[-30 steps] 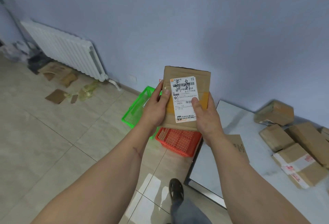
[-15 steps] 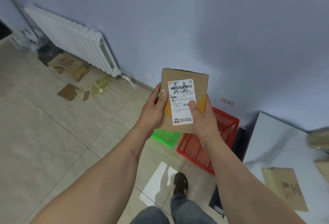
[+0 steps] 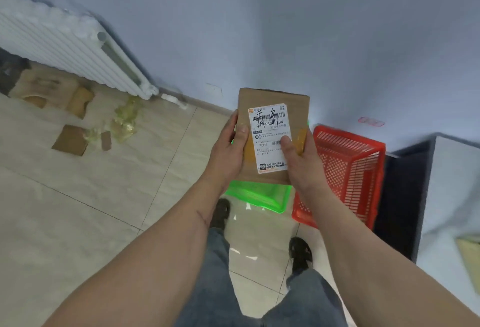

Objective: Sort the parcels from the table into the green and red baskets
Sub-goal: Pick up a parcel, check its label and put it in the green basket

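While the parcel is held up for reading, we note the scene from the left: a white radiator (image 3: pixel 78 49) on the wall, with cardboard scraps (image 3: pixel 70 139) and crumpled yellowish film (image 3: pixel 127 119) on the floor below it. The left hand (image 3: pixel 228 150) grips the flat brown parcel (image 3: pixel 272 139) by its left edge, thumb pressed on the face and fingers curled behind. The right hand (image 3: pixel 298 158) clamps the right edge likewise, thumb on the white shipping label (image 3: pixel 270 137). The parcel is in the air, upright, above the green basket (image 3: pixel 259 197), which it largely hides; the red basket (image 3: pixel 348 171) sits just beside, to the right, with the surface (image 3: pixel 452 184) at far right.

We judge the parcel light, thin and fairly stiff, a cardboard mailer that may flex but is unlikely to slip; the side edges are the sound place to hold it.

Count: one parcel in hand, one green basket, one red basket, two hands. One blurred, yellowish item lies on the surface; we cannot tell what it is.
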